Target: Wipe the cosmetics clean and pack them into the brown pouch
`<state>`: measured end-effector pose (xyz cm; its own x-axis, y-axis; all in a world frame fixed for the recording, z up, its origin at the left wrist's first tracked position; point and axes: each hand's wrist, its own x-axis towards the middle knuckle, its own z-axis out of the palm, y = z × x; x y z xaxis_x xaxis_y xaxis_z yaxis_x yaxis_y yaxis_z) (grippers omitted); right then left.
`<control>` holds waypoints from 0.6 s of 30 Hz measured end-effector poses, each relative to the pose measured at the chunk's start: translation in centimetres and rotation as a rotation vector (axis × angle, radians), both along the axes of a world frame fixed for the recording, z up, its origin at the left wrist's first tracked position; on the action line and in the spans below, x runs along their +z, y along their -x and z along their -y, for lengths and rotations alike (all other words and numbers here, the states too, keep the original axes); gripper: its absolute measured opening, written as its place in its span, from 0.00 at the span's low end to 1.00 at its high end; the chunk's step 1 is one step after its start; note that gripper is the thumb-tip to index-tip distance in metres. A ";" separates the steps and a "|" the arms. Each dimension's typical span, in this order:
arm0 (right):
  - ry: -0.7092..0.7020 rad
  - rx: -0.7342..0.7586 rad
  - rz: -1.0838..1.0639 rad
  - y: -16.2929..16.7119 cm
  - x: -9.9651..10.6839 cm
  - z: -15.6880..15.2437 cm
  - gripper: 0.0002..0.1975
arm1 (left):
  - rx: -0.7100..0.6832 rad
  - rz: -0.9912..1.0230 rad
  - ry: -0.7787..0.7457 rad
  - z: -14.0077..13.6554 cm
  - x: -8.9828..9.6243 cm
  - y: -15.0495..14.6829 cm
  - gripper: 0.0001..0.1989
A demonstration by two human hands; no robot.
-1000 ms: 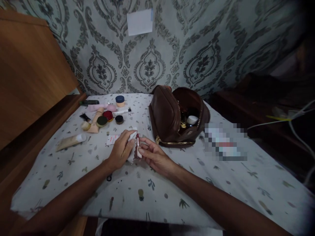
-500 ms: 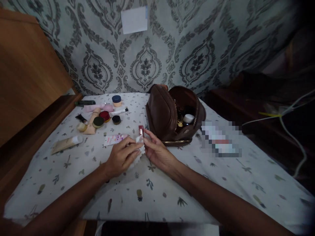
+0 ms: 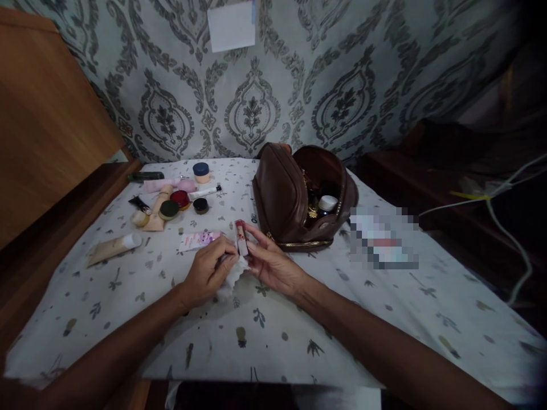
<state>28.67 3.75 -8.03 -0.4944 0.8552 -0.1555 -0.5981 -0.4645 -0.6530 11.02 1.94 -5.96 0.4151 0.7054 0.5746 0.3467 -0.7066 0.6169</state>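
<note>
Between thumb and fingers of my right hand (image 3: 273, 263) is a small lip gloss tube (image 3: 241, 236), red at the top and pale pink below, held nearly upright. My left hand (image 3: 209, 267) is closed on a crumpled white tissue (image 3: 233, 278), right beside the tube's lower end. Just beyond my left fingers lies a white and pink packet (image 3: 199, 240) with purple pictures. A brown makeup bag (image 3: 280, 196) stands open behind my right hand, with a white-lidded jar (image 3: 328, 203) showing inside.
At the left lie a beige tube (image 3: 114, 249), a dark green-lidded jar (image 3: 169, 210), a red jar (image 3: 180, 199), a small black jar (image 3: 200, 205), a blue-lidded jar (image 3: 201, 172) and other tubes. A blurred-out object (image 3: 384, 239) lies right of the bag. White cables (image 3: 521, 250) hang at right.
My left hand and the tissue have drawn slightly down and left, off the tube's lower part. The tube has turned and tilts a little left, showing more of its side.
</note>
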 end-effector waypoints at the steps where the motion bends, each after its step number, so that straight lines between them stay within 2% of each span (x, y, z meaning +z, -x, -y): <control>1: 0.004 0.001 0.000 0.0 0.0 0.0 0.32 | -0.008 0.001 0.008 0.0 0.0 0.0 0.07; 5: 0.042 0.055 -0.008 -0.1 0.0 -0.1 0.29 | 0.002 0.017 0.038 0.0 -0.1 0.0 0.09; 8: 0.058 0.106 -0.026 -0.1 0.0 0.1 0.27 | 0.074 0.037 0.071 -0.3 -0.2 0.3 0.10; 13: -0.044 0.188 0.014 0.1 0.0 0.5 0.27 | 0.248 0.085 0.156 -1.0 -0.5 0.7 0.11; 16: -0.089 0.223 0.065 0.1 -0.1 0.6 0.26 | 0.291 0.154 0.234 -1.3 -0.6 0.6 0.11; 18: -0.103 0.196 0.083 0.2 -0.2 0.5 0.25 | 0.292 0.198 0.265 -1.3 -0.6 0.6 0.11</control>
